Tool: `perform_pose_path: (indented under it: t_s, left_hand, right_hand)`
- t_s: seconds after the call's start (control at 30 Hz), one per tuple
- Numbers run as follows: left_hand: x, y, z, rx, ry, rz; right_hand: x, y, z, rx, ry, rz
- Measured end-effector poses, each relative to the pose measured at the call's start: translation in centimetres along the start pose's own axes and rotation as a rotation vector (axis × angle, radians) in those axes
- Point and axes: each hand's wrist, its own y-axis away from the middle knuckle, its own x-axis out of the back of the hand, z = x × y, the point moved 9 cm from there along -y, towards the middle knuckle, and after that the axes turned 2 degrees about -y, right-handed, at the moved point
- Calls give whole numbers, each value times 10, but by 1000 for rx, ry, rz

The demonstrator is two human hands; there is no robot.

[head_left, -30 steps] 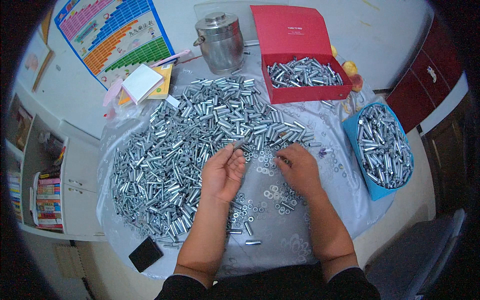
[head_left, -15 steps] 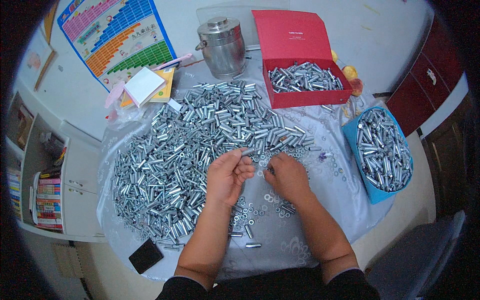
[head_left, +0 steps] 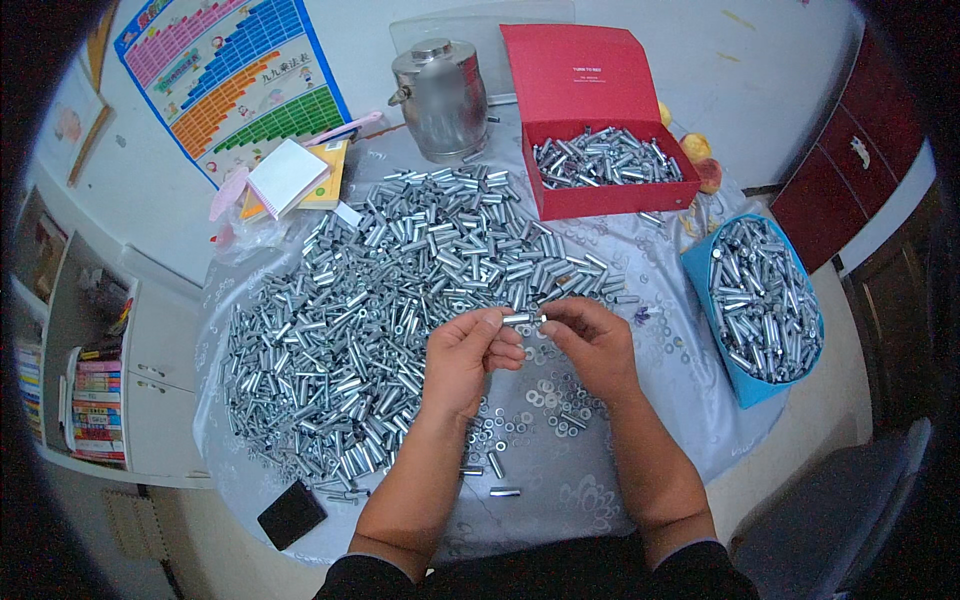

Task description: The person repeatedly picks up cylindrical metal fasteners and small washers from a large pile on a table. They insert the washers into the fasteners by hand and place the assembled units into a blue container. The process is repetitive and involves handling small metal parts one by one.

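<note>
Above the table's middle, my left hand [head_left: 465, 360] pinches a shiny metal sleeve anchor [head_left: 517, 320] between thumb and fingers, its tip pointing right. My right hand [head_left: 595, 345] is closed at that tip, pinching a small bright piece that looks like a washer [head_left: 541, 319]. Whether the washer is around the anchor or only against it is too small to tell. A broad pile of metal sleeve anchors [head_left: 350, 320] spreads left of and beyond my hands. Below my right hand lie scattered flat washers [head_left: 545, 395]. Two single metal sleeves [head_left: 505, 491] rest near my left forearm.
At the back right stands an open red box [head_left: 620, 200] filled with anchors; a blue fabric bin [head_left: 715, 320] of them is at the right. A metal pot [head_left: 440, 105], notebooks [head_left: 287, 178] and a black flat object [head_left: 292, 515] also lie on the cloth-covered table.
My right hand has risen from the washers and moved to the tip of the anchor, now pinching a small piece. My left hand has shifted slightly right, turning the anchor level.
</note>
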Motion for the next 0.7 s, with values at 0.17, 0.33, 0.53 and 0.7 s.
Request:
perform_pose_path:
  t_s: [0.17,0.33,0.53,0.7]
  left_hand:
    - [-1,0,0,-10,-31,0]
    - [-3,1,0,-23,-60,2]
    - [-7,0,-2,-27,-63,-29]
    - [-7,2,-1,-17,-57,-12]
  right_hand:
    - [-2,1,-8,75,39,8]
    - [0,2,3,10,124,3]
    - [3,4,6,-109,33,105]
    - [-2,3,-3,-43,154,-29]
